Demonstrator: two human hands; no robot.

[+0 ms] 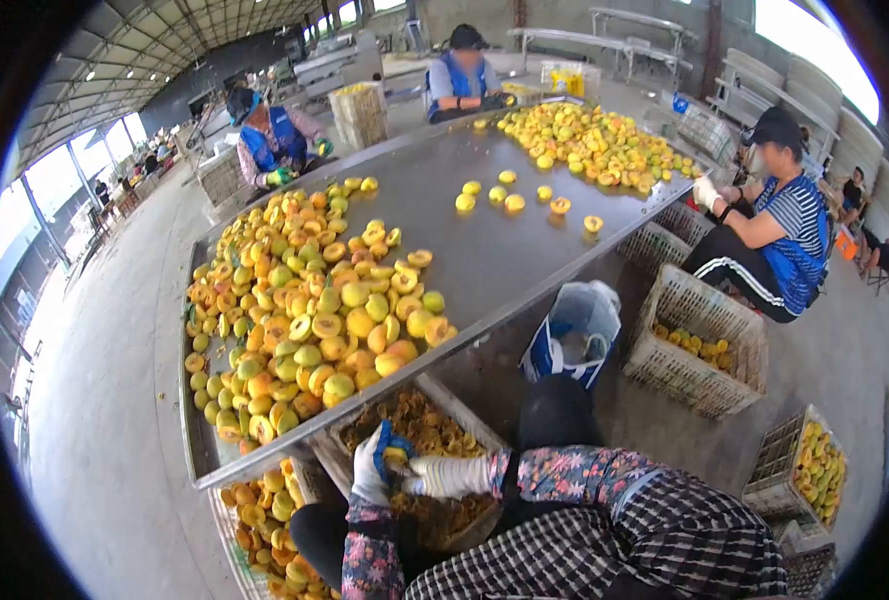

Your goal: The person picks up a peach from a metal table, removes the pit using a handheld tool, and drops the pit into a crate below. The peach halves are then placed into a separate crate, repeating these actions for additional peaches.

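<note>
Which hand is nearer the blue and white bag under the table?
Right. The right hand sits below and left of the bag; the left hand is further left, beside the fruit both hands meet on.

Both gloved hands, left hand (pixel 370 468) and right hand (pixel 450 476), meet on a peach (pixel 397 456) over the pit crate (pixel 455 398); halved peaches (pixel 305 320) heaped on worktop (pixel 485 255).

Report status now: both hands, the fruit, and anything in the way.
Left hand in white glove grips a small yellow-orange peach. Right hand closed at it, tool unclear. Crate of brown pits below. Nothing blocking.
</note>
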